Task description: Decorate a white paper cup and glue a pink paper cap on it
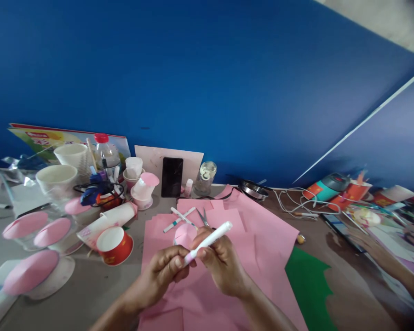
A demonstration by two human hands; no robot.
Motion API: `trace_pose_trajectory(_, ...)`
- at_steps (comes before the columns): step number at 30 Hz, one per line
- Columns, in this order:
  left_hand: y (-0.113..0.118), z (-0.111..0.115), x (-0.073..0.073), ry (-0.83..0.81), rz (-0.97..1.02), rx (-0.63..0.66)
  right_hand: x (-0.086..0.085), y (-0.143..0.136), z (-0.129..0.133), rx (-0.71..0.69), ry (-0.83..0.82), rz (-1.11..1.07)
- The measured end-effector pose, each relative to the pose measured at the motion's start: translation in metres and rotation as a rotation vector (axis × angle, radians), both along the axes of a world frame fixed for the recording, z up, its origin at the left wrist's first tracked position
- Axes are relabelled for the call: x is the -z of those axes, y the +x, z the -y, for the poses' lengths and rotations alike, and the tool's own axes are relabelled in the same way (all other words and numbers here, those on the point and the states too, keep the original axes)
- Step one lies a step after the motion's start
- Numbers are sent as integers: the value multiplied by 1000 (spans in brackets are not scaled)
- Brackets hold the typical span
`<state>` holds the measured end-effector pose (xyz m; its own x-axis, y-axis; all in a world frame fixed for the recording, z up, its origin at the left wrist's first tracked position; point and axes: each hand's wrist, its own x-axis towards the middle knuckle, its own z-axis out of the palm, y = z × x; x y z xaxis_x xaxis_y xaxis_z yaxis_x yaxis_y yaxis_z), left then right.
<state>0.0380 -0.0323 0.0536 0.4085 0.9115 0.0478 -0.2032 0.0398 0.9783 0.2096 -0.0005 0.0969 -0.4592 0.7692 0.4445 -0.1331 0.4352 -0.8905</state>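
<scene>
A white marker pen [214, 236] with a pinkish end is held between both hands above pink paper sheets [241, 266]. The fingers of my left hand [167, 272] pinch its lower, pink end. Along the white barrel, my right hand [222, 264] is closed with thumb and fingers. Just behind the hands lies a pink paper disc [185, 235], partly covered by them. Two more slim white pens [179, 219] cross each other on the paper, beside scissors [203, 217] whose handles are hidden by my right hand.
Left stand paper cups with pink tops [31, 271], a red paper cup [114, 246] and a bottle [106, 154]. A phone [172, 177] leans at the back near a glass jar [206, 177]. Green paper [307, 280] lies right; another person's hand [370, 246] rests near a tablet-like device [341, 233].
</scene>
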Motion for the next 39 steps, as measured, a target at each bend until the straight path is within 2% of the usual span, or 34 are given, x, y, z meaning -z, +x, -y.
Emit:
trace_pose_trajectory(4,-4,-4,5,-158,167,185,3,-2,7,13,70,32)
trace_pose_trajectory(7,-7,-5,14,-204,218,290,-5,7,9,23,112,24)
trace_pose_trajectory(8,-7,-4,17,-217,221,333,-11,13,9,70,107,-48)
trace_pose_trajectory(10,-6,-4,22,-250,251,407,-27,31,5,279,74,-311)
trace_pose_trajectory(12,-4,-6,25,-267,434,359,-42,49,0,452,127,-526)
trace_pose_trajectory(15,-5,-13,25,-236,682,198,-45,60,-11,499,17,-520)
trace_pose_trajectory(18,-15,-25,27,-233,780,-47,-25,48,-28,489,-102,-431)
trace_pose_trajectory(21,-26,-38,34,-283,754,-264,1,31,-46,442,-169,-301)
trace_pose_trajectory(24,-32,-46,44,-323,667,-418,16,24,-54,246,-149,13)
trace_pose_trajectory(28,-28,-47,54,-323,548,-510,21,26,-52,-1,-143,395)
trace_pose_trajectory(32,-20,-40,55,-237,343,-551,27,20,-48,-10,-75,664)
trace_pose_trajectory(35,-15,-33,52,-223,198,-497,36,14,-48,16,-73,737)
trace_pose_trajectory(39,-11,-29,45,-112,16,-395,44,14,-53,37,-118,624)
